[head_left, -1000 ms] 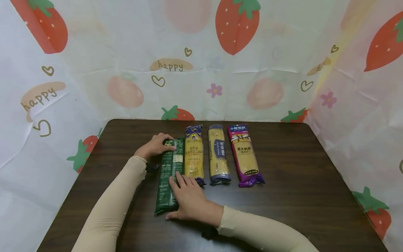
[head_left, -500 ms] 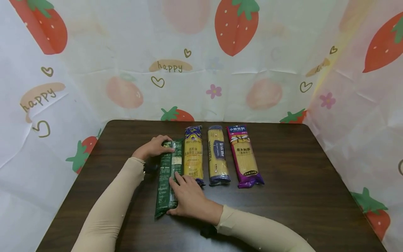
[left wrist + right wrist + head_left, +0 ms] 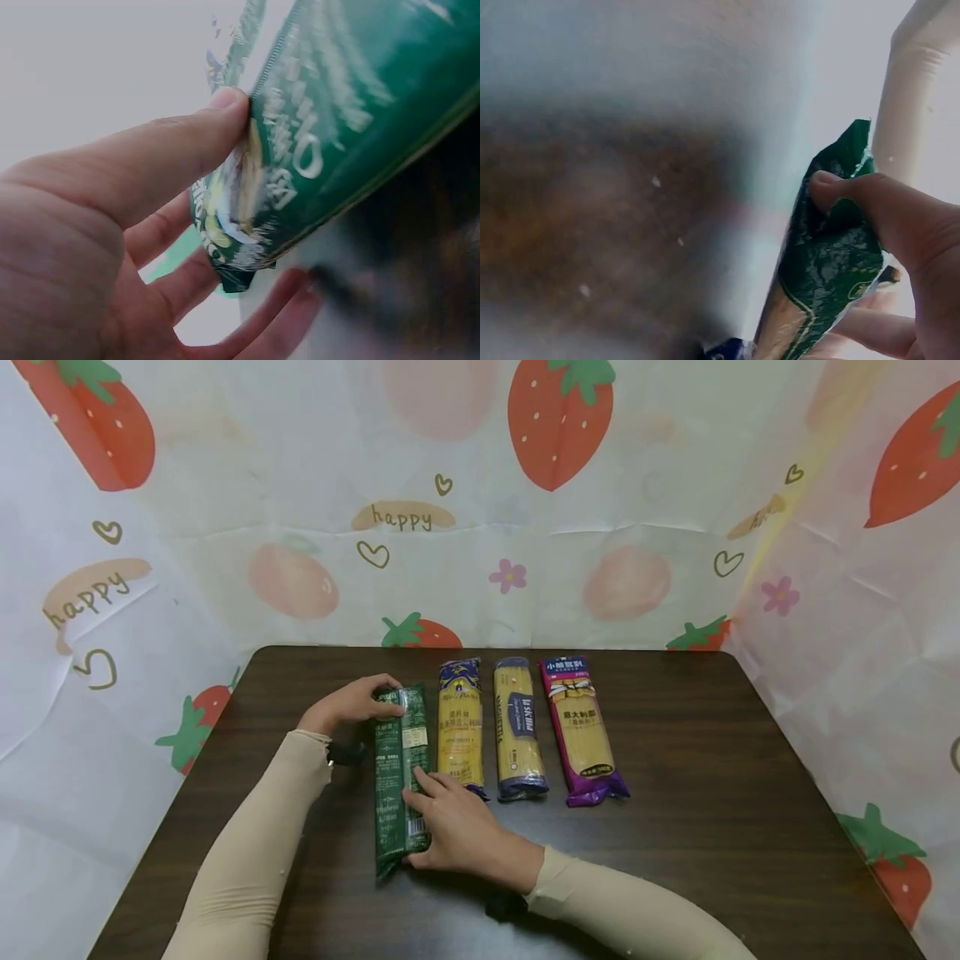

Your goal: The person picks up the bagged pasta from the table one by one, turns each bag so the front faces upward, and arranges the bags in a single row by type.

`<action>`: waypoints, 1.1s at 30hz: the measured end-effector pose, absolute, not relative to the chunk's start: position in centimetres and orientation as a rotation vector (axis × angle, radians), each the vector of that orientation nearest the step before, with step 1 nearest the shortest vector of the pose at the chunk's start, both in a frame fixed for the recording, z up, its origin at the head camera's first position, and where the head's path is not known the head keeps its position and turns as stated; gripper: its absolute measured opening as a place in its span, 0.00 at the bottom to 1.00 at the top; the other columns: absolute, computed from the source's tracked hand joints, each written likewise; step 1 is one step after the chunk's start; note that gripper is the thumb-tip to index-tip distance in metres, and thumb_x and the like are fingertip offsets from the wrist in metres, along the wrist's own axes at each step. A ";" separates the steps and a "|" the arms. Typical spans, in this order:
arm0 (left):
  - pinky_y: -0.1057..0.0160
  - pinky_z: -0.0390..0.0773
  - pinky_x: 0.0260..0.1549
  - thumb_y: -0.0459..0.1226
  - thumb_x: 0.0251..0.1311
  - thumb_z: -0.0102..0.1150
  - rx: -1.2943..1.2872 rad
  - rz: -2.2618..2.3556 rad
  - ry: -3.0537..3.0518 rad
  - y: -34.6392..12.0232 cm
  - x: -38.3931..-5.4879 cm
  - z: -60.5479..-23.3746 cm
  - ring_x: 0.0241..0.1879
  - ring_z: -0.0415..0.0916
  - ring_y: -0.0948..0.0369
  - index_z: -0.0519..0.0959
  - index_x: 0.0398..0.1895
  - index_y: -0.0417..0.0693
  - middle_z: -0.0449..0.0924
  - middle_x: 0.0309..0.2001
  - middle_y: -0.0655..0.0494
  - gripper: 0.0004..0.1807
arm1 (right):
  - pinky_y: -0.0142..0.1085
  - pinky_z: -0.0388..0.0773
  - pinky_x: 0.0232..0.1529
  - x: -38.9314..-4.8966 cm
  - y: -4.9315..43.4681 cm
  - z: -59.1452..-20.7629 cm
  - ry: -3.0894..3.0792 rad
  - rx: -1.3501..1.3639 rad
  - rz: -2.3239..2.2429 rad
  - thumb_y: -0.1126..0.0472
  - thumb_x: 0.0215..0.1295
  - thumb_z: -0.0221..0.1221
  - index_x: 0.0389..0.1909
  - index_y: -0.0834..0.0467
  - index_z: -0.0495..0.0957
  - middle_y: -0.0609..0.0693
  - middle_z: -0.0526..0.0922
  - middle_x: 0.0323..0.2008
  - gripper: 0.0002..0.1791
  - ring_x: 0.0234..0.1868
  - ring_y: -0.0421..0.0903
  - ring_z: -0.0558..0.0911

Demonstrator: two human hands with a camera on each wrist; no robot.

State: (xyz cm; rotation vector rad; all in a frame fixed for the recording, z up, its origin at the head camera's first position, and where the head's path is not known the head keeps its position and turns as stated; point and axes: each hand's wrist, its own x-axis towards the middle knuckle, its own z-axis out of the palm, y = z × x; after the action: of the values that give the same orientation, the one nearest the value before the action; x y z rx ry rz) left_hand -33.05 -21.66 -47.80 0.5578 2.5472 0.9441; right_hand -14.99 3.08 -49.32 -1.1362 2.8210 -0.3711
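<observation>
A long green spaghetti packet (image 3: 390, 777) lies at the left of a row of pasta packets. My left hand (image 3: 351, 703) grips its far end. Seen from the left wrist, the thumb (image 3: 187, 139) presses on the printed front and the fingers curl behind the edge. Near the other end, my right hand (image 3: 461, 827) holds the packet's right side. In the right wrist view the thumb (image 3: 855, 191) bears on the crumpled green end, with the other fingers mostly hidden behind it. A yellow pasta packet (image 3: 460, 727) with blue ends lies just to the right of the green one.
Farther right on the dark wooden table (image 3: 697, 810) lie a clear-and-blue spaghetti packet (image 3: 521, 727) and a purple-and-pink pasta packet (image 3: 583, 731), slightly slanted. A strawberry-printed white cloth (image 3: 465, 568) stands behind the table and along both sides.
The green packet has shifted left at its far end and turned straighter, widening the gap to the yellow packet. My left hand has moved left with it; the right hand keeps hold near the close end.
</observation>
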 end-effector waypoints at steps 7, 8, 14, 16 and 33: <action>0.43 0.84 0.47 0.45 0.77 0.66 0.546 1.025 2.570 -21.5 -33.3 -47.2 0.58 0.76 0.40 0.71 0.72 0.37 0.68 0.73 0.31 0.31 | 0.49 0.79 0.69 -15.1 4.0 -48.4 2.819 -1.130 -0.467 0.37 0.61 0.77 0.79 0.53 0.73 0.58 0.61 0.83 0.49 0.79 0.57 0.69; 0.44 0.84 0.48 0.45 0.76 0.67 0.544 1.031 2.572 -21.4 -33.2 -47.2 0.59 0.77 0.40 0.72 0.72 0.37 0.68 0.73 0.31 0.30 | 0.50 0.78 0.70 -15.0 4.2 -48.4 2.815 -1.126 -0.473 0.37 0.60 0.77 0.79 0.53 0.72 0.59 0.61 0.83 0.49 0.79 0.58 0.68; 0.41 0.84 0.56 0.47 0.74 0.69 0.505 1.110 2.562 -20.7 -33.3 -46.9 0.63 0.77 0.40 0.75 0.71 0.40 0.71 0.72 0.35 0.30 | 0.52 0.78 0.70 -14.7 5.5 -48.2 2.808 -1.110 -0.536 0.38 0.60 0.78 0.80 0.55 0.71 0.59 0.61 0.83 0.51 0.79 0.60 0.68; 0.42 0.84 0.57 0.48 0.74 0.69 0.497 1.141 2.547 -20.5 -33.4 -46.9 0.63 0.77 0.40 0.76 0.70 0.40 0.71 0.72 0.35 0.30 | 0.51 0.77 0.71 -14.6 6.0 -48.2 2.811 -1.113 -0.583 0.38 0.59 0.78 0.80 0.56 0.71 0.59 0.63 0.82 0.52 0.79 0.59 0.69; 0.45 0.83 0.62 0.54 0.85 0.47 0.400 1.559 2.188 -19.8 -33.9 -47.7 0.66 0.77 0.38 0.71 0.77 0.36 0.63 0.79 0.34 0.33 | 0.51 0.77 0.70 -14.2 10.0 -48.9 2.700 -1.190 -1.102 0.48 0.57 0.82 0.78 0.58 0.72 0.57 0.67 0.80 0.50 0.76 0.56 0.73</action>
State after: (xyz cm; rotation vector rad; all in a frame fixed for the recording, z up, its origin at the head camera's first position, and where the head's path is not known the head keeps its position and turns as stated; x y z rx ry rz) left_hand -33.91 -19.81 -47.67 0.3999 2.1879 1.5592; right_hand -14.20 10.00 -48.94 -1.1897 2.6996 -1.1025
